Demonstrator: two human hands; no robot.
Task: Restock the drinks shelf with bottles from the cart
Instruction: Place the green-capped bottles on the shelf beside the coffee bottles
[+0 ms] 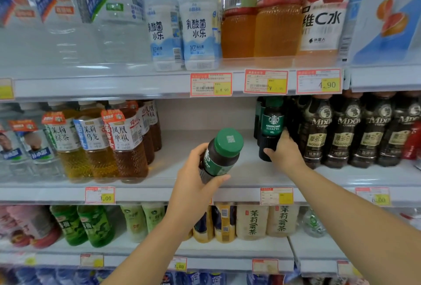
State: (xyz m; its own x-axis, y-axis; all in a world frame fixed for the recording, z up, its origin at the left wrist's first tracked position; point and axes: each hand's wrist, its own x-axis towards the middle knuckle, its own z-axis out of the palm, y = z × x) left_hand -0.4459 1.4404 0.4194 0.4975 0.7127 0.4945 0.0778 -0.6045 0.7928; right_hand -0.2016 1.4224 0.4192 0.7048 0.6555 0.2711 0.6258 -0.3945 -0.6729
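Observation:
My left hand (196,177) grips a dark coffee bottle with a green cap (219,153), tilted cap-first toward me, in front of the middle shelf (205,184). My right hand (286,153) grips the base of a second green-label Americano bottle (272,125) standing upright on that shelf, at the right side of a bare gap. More green-capped bottles stand behind it, partly hidden. The cart is out of view.
Tea bottles (127,141) stand left of the gap and dark coffee bottles (346,134) stand right of it. White yoghurt-drink bottles (198,27) and orange drinks fill the shelf above. Green and beige tea bottles (252,221) line the shelf below. Price tags hang on the shelf edges.

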